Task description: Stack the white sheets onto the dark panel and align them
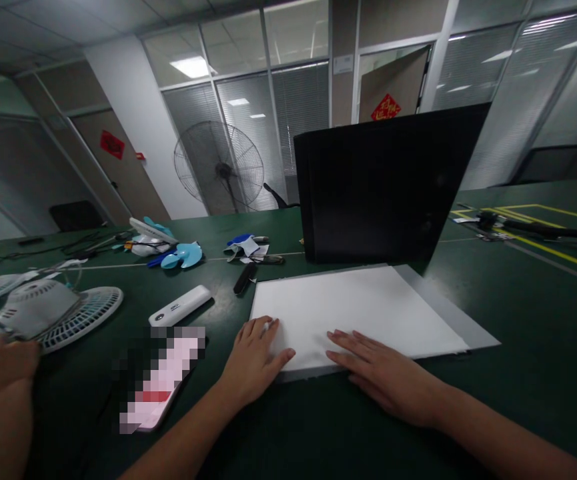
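Note:
A flat white sheet or panel (343, 307) lies on the dark green table, with a greyish translucent sheet (448, 307) showing from under its right side. My left hand (254, 360) rests at its near left corner, fingers apart, the fingertips on the white surface. My right hand (383, 373) lies over the near edge with its fingers stretched out and touching the white surface. Neither hand grips anything. Behind the white sheet stands a large black panel (378, 193), tilted back.
Left of my hands are a partly blurred pink phone-like object (171, 373), a white device (181, 307), a black object (244, 279), and blue fan blades (183, 255). Another person's hand (3, 373) is at far left by a fan grille (88, 317). Dark equipment (533, 227) lies right.

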Available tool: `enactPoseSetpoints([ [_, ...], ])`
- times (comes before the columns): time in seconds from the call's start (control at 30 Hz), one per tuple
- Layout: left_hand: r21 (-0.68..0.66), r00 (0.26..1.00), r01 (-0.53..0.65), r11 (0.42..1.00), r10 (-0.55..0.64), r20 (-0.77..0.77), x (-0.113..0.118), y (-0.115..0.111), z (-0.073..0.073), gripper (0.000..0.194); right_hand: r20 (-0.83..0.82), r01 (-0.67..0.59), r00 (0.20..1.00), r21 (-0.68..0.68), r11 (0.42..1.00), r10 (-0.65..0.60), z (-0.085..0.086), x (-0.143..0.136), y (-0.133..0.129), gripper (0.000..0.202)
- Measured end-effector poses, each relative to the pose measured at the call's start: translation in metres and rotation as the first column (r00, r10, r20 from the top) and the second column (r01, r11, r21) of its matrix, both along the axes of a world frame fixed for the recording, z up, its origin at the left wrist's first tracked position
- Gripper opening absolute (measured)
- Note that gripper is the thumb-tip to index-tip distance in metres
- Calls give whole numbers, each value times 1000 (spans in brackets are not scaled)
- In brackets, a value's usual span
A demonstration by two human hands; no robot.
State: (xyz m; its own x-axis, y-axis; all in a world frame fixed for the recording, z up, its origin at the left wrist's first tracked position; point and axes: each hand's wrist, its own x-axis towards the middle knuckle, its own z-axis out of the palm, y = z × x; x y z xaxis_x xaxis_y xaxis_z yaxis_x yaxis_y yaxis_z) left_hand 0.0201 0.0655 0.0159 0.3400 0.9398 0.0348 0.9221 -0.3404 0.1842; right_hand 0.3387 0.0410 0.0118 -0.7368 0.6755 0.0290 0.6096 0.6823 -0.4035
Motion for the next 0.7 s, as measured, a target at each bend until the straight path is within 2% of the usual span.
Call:
enactPoseSetpoints([
  [0.1, 20, 1000, -9, 1000, 9, 1, -1, 2, -5, 68, -4, 82, 997, 17, 997, -82, 2, 5, 2, 58],
  [0.2, 22, 1000, -13, 1000, 13, 24, -4, 5, -8, 56, 48, 285, 955, 124, 951, -292, -6, 25, 14, 67],
  [0.33, 40, 997, -51, 998, 48, 59, -9, 11, -12, 51, 119, 550, 791, 292, 783, -600, -30, 75, 39, 76],
  [0.43, 54, 996, -78, 995, 76, 47, -10, 12, -13, 51, 152, 662, 674, 310, 682, -723, -43, 111, 56, 76],
  [0.57, 16, 995, -104, 994, 104, 1, -6, 10, -11, 55, 149, 696, 657, 259, 670, -739, -51, 134, 69, 76],
  [0.7, -16, 991, -126, 992, 125, -49, -2, 6, -15, 75, 144, 671, 703, 191, 716, -697, -53, 138, 75, 74],
])
